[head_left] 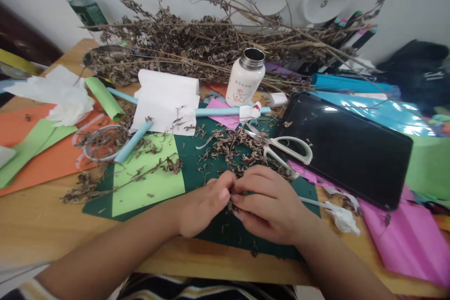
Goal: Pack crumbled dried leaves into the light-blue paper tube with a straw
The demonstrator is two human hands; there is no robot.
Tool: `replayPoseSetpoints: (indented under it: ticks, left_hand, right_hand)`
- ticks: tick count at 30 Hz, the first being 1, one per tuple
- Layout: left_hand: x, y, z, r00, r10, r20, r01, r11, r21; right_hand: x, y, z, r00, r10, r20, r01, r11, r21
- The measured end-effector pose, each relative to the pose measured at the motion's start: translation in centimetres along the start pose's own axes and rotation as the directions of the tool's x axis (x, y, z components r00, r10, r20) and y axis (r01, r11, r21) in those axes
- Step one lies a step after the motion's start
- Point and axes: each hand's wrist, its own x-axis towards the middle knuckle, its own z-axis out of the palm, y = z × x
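Observation:
Over the dark green mat (211, 232), my left hand (207, 201) and my right hand (269, 204) meet at the fingertips. Both are closed around bits of dried leaves, partly hidden by the fingers. Just beyond them lies a loose heap of crumbled dried leaves (232, 147). Scissors with pale handles (307, 152) rest at the heap's right side, blades among the bits. To the left, a dried twig (140, 178) with a few leaves crosses a light green sheet (151, 199).
A tall pile of dried stems (197, 33) runs along the wall. In front stands an uncapped white bottle (244, 82). A black tablet (348, 150) lies on the right, pink paper (404, 239) under it. Blue paper rolls (133, 143), a leaf-filled ring-shaped container (105, 143) and orange paper (35, 168) lie left.

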Motion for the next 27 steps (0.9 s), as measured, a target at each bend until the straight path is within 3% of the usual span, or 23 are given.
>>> replayPoseSetpoints:
  ticks: [4,8,10,12,14,16,19,23,25,27]
  left_hand:
    - [-0.1,0.2,-0.4,1.0,0.0,0.02,0.0,0.999,-0.04]
    - [-0.2,0.8,-1.5,0.993,-0.006,0.115,0.012,0.999,-0.051]
    - [-0.3,1.1,-2.3,0.992,0.037,0.119,-0.035,0.999,-0.018]
    - [-0.5,1.4,-3.1,0.99,0.123,0.061,-0.13,0.984,0.123]
    - [-0.8,1.6,-3.5,0.974,0.227,-0.016,-0.204,0.9,0.385]
    - [-1.0,1.7,-3.5,0.939,0.338,-0.058,-0.229,0.745,0.627]
    - [-1.2,1.6,-2.8,0.888,0.459,-0.034,-0.263,0.565,0.783]
    - [-1.2,1.5,-2.0,0.83,0.555,-0.05,-0.316,0.543,0.779]
    - [-1.2,1.8,-2.0,0.825,0.561,-0.066,-0.318,0.558,0.766]
    - [-1.0,2.2,-2.0,0.847,0.526,-0.079,-0.299,0.594,0.747]
  right_hand:
    - [0.0,0.1,0.1,0.999,0.04,0.003,-0.041,0.998,0.04]
    - [-0.2,0.3,0.2,0.997,0.057,-0.051,-0.05,0.99,0.131]
    - [-0.3,0.3,0.2,0.996,0.059,-0.068,-0.048,0.987,0.155]
    - [-0.3,0.2,0.2,0.996,0.059,-0.071,-0.046,0.985,0.167]
    - [-0.2,0.2,0.4,0.994,0.072,-0.086,-0.056,0.983,0.177]
    - [-0.1,0.2,0.5,0.99,0.102,-0.102,-0.08,0.975,0.206]
    - [0.0,0.2,0.7,0.984,0.142,-0.11,-0.108,0.958,0.264]
    - [-0.1,0.1,0.9,0.98,0.165,-0.113,-0.128,0.953,0.275]
    - [-0.1,0.1,0.9,0.981,0.152,-0.122,-0.113,0.953,0.28]
    - [-0.1,0.0,0.9,0.981,0.145,-0.13,-0.103,0.953,0.286]
